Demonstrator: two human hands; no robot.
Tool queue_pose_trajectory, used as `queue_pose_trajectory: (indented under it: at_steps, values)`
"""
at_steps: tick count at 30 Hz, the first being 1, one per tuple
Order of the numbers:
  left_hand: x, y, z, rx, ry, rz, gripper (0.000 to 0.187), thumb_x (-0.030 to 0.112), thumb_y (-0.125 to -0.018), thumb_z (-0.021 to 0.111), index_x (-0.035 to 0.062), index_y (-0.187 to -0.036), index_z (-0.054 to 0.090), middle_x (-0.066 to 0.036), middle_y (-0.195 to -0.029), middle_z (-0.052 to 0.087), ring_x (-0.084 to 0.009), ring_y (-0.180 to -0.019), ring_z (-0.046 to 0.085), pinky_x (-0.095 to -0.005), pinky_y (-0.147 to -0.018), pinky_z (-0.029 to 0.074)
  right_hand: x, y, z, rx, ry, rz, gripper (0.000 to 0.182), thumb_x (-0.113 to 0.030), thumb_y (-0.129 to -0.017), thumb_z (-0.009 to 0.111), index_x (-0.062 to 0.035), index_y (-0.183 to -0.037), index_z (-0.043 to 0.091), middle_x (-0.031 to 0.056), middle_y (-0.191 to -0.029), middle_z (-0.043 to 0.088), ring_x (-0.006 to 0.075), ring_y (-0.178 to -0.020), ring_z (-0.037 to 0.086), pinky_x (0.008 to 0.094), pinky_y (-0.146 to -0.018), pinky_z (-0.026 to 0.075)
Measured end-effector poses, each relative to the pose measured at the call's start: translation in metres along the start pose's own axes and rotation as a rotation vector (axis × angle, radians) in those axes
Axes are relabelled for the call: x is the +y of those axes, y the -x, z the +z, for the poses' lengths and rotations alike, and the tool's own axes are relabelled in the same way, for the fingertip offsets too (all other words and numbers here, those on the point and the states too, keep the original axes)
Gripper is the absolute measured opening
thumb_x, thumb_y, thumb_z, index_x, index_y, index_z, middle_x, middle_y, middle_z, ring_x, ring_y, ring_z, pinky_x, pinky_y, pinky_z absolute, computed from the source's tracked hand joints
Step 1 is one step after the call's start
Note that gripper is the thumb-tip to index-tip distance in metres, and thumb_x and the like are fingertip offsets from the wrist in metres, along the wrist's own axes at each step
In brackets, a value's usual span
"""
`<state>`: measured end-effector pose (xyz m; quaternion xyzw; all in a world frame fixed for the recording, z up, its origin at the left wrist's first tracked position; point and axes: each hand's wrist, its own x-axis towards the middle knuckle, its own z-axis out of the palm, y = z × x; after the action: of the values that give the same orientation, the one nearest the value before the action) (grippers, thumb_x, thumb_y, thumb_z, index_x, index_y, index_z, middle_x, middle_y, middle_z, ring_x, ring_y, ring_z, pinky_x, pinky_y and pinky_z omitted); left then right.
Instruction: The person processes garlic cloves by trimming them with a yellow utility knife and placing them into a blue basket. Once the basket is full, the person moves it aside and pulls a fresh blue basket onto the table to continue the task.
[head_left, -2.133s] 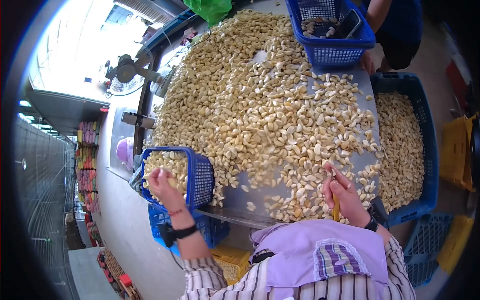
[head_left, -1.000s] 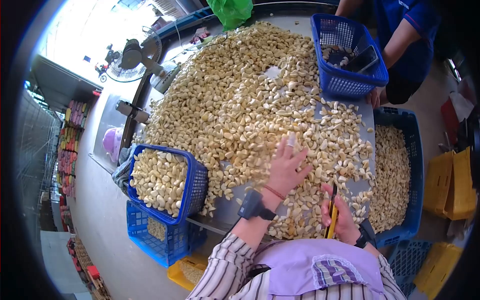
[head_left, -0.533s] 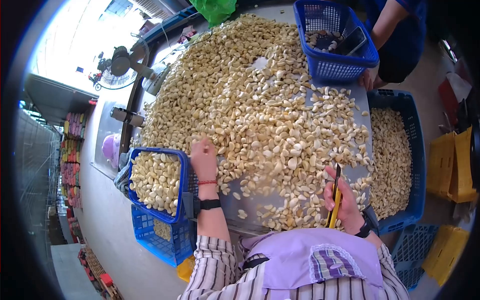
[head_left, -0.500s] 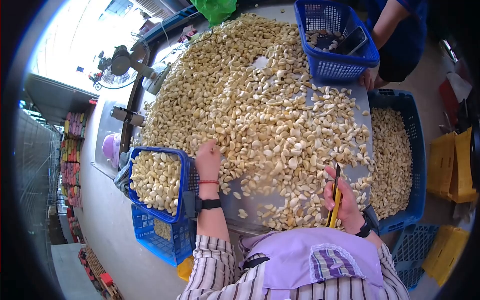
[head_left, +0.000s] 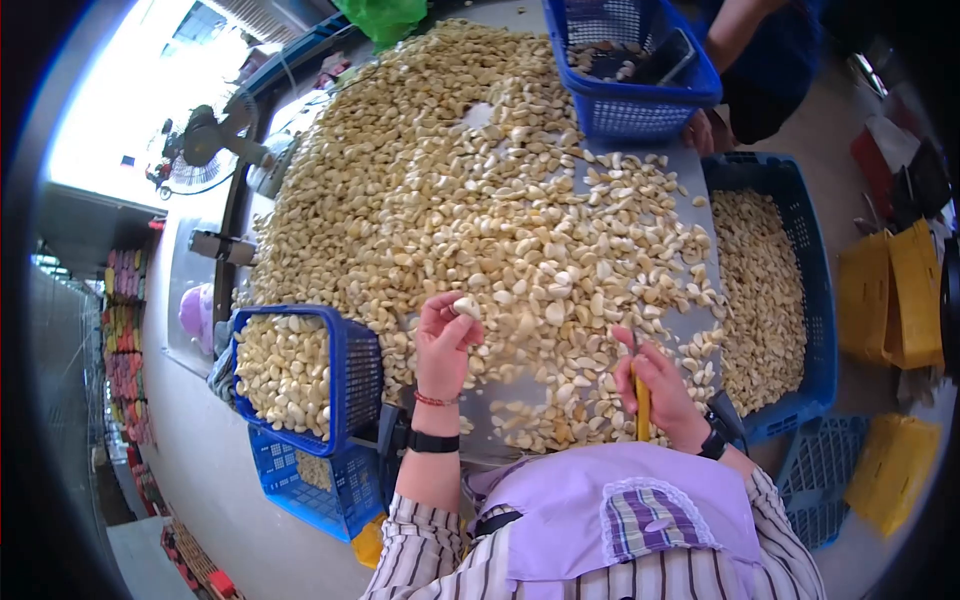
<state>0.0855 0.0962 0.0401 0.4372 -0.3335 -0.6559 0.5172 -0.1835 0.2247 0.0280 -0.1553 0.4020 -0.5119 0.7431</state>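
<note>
My left hand (head_left: pixel 445 345) is raised just over the near left part of the pile, its fingers pinched on a pale garlic clove (head_left: pixel 466 307). In my right hand (head_left: pixel 668 395) is a slim knife with a yellow handle (head_left: pixel 642 402), its blade end pointing away from me. Both hands are above a broad heap of peeled-looking garlic cloves (head_left: pixel 400 200) spread over a metal table (head_left: pixel 700 215). Left of my left hand stands a blue basket (head_left: pixel 350 365) filled with cloves.
A lower blue crate (head_left: pixel 300 490) sits under the basket. At the far right corner is another blue basket (head_left: pixel 635 115), beside a person's arm (head_left: pixel 735 35). A large blue crate of cloves (head_left: pixel 822 300) adjoins the table's right edge. A fan (head_left: pixel 205 140) stands far left.
My left hand has lifted from the pile and turned, now showing a clove between its fingers. My right hand has tilted the knife and shifted slightly left. The whole view has shifted.
</note>
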Motion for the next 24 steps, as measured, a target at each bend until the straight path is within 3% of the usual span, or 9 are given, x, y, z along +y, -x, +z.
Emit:
queue_pose_trajectory:
  at_steps: [2, 6, 8, 9, 12, 16, 21, 23, 24]
  values:
    - [-0.006, 0.009, 0.017, -0.070, 0.065, -0.026, 0.023, -0.004, -0.083, 0.058, 0.0020, -0.104, 0.052, -0.005, -0.089, 0.061, -0.0126, -0.072, 0.060, -0.0236, -0.063, 0.050, -0.002, 0.004, 0.009, -0.061, 0.153, -0.044, 0.046, -0.016, -0.097, 0.044, -0.0077, -0.141, 0.034, 0.0040, -0.077, 0.057, 0.0075, -0.055, 0.048, 0.0200, -0.050, 0.042]
    - [-0.026, 0.030, 0.047, -0.121, -0.176, 0.086, 0.025, -0.009, -0.079, 0.064, 0.0017, -0.099, 0.053, -0.008, -0.094, 0.062, -0.0134, -0.077, 0.061, -0.0247, -0.068, 0.050, -0.009, 0.015, 0.022, -0.101, 0.302, -0.058, 0.056, -0.013, -0.095, 0.048, -0.0122, -0.146, 0.025, 0.0025, -0.077, 0.057, 0.0055, -0.059, 0.050, 0.0186, -0.053, 0.043]
    - [-0.029, 0.039, 0.063, -0.257, -0.464, 0.341, 0.023, -0.008, -0.077, 0.068, 0.0016, -0.093, 0.054, -0.010, -0.092, 0.064, -0.0146, -0.077, 0.062, -0.0255, -0.061, 0.050, -0.017, 0.020, 0.027, -0.145, 0.322, -0.047, 0.060, -0.013, -0.094, 0.050, -0.0141, -0.148, 0.022, 0.0022, -0.078, 0.056, 0.0053, -0.061, 0.051, 0.0188, -0.053, 0.044]
    - [-0.017, 0.042, 0.073, -0.321, -0.763, 0.519, 0.022, -0.004, -0.073, 0.073, 0.0020, -0.087, 0.057, -0.009, -0.085, 0.065, -0.0156, -0.074, 0.064, -0.0258, -0.059, 0.050, -0.021, 0.022, 0.033, -0.128, 0.368, -0.006, 0.060, -0.013, -0.094, 0.048, -0.0137, -0.148, 0.021, 0.0037, -0.079, 0.057, 0.0063, -0.060, 0.050, 0.0193, -0.054, 0.043]
    - [-0.016, 0.049, 0.090, -0.400, -0.883, 0.729, 0.023, -0.005, -0.069, 0.075, 0.0032, -0.084, 0.060, -0.008, -0.076, 0.064, -0.0175, -0.065, 0.063, -0.0257, -0.055, 0.048, -0.021, 0.020, 0.039, -0.120, 0.429, 0.040, 0.062, -0.015, -0.094, 0.048, -0.0148, -0.148, 0.019, 0.0050, -0.080, 0.057, 0.0072, -0.060, 0.048, 0.0198, -0.054, 0.042]
    - [-0.030, 0.055, 0.088, -0.401, -0.853, 0.739, 0.025, -0.003, -0.068, 0.077, 0.0044, -0.085, 0.060, -0.008, -0.071, 0.060, -0.0203, -0.061, 0.061, -0.0280, -0.051, 0.047, -0.019, 0.018, 0.036, -0.143, 0.395, 0.074, 0.061, -0.017, -0.095, 0.051, -0.0176, -0.148, 0.021, 0.0017, -0.079, 0.054, 0.0053, -0.067, 0.051, 0.0192, -0.052, 0.044]
    - [-0.029, 0.059, 0.084, -0.451, -0.779, 0.564, 0.026, -0.006, -0.071, 0.073, 0.0052, -0.089, 0.059, -0.009, -0.080, 0.061, -0.0206, -0.068, 0.062, -0.0283, -0.057, 0.049, -0.009, 0.015, 0.027, -0.145, 0.255, 0.095, 0.054, -0.016, -0.096, 0.048, -0.0172, -0.146, 0.028, 0.0004, -0.078, 0.053, 0.0044, -0.063, 0.048, 0.0180, -0.052, 0.042]
    - [-0.034, 0.057, 0.079, -0.326, 0.046, -0.019, 0.027, -0.006, -0.077, 0.065, 0.0086, -0.098, 0.057, -0.009, -0.090, 0.062, -0.0208, -0.074, 0.062, -0.0276, -0.061, 0.051, -0.008, 0.012, 0.025, -0.148, 0.230, 0.085, 0.053, -0.017, -0.097, 0.047, -0.0168, -0.146, 0.028, 0.0001, -0.077, 0.052, 0.0045, -0.061, 0.047, 0.0177, -0.051, 0.041]
    - [-0.033, 0.054, 0.077, -0.337, 0.043, -0.021, 0.027, -0.006, -0.077, 0.065, 0.0086, -0.098, 0.057, -0.009, -0.090, 0.062, -0.0208, -0.074, 0.062, -0.0276, -0.061, 0.051, -0.009, 0.009, 0.022, -0.091, 0.225, 0.087, 0.052, -0.018, -0.097, 0.046, -0.0159, -0.146, 0.029, 0.0001, -0.076, 0.052, 0.0048, -0.057, 0.045, 0.0174, -0.050, 0.040]
